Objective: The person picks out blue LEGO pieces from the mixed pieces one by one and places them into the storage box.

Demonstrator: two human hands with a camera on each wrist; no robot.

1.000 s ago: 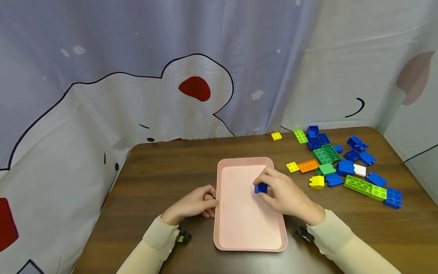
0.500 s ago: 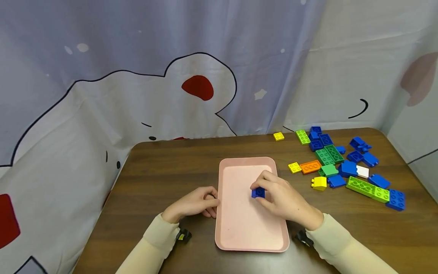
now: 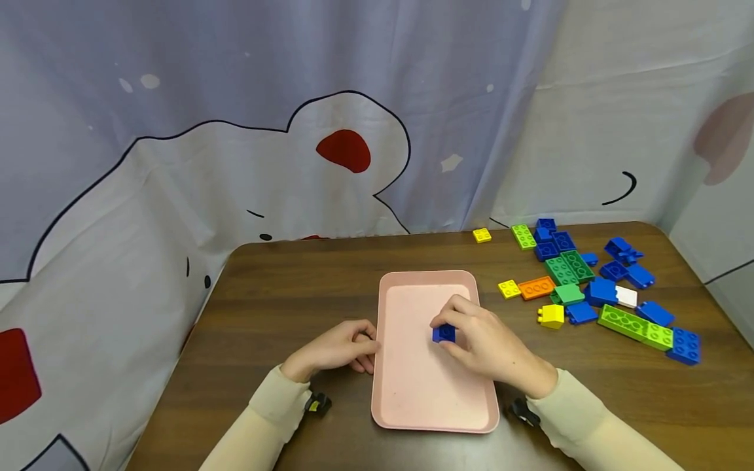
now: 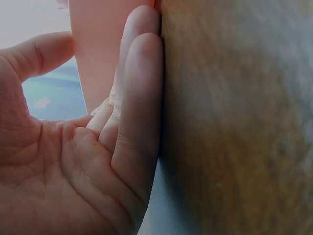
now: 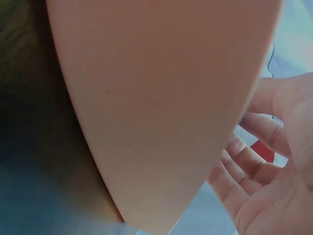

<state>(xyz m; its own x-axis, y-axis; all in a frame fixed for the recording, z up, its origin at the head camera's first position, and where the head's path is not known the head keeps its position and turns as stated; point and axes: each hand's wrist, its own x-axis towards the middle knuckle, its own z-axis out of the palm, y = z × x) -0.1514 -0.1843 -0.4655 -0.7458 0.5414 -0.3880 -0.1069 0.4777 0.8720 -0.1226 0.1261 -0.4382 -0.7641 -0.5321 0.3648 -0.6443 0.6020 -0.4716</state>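
Note:
A pink tray (image 3: 406,392) lies on the wooden table. Over its middle, right of centre, my right hand (image 3: 491,340) pinches a small dark blue brick (image 3: 444,333) between thumb and fingers. Whether the brick touches the tray floor, I cannot tell. My left hand (image 3: 336,350) rests at the tray's left side, its thumb against the rim. In the left wrist view the fingers of that hand (image 4: 83,147) lie fairly straight along the table (image 4: 234,122), and the thumb touches the tray's edge. The tray (image 5: 161,98) hides the brick in the right wrist view, behind which the right hand (image 5: 274,161) shows partly.
Right of the tray lie loose bricks: a yellow one (image 3: 550,316), an orange one (image 3: 537,288), a long light green one (image 3: 621,322), a white one (image 3: 626,297) and several blue and green ones. A small yellow brick (image 3: 482,235) lies near the back edge. A patterned curtain (image 3: 265,183) hangs behind.
My right hand has moved a little left and toward the near side over the tray with the blue brick, then stayed almost still. My left hand has kept its place.

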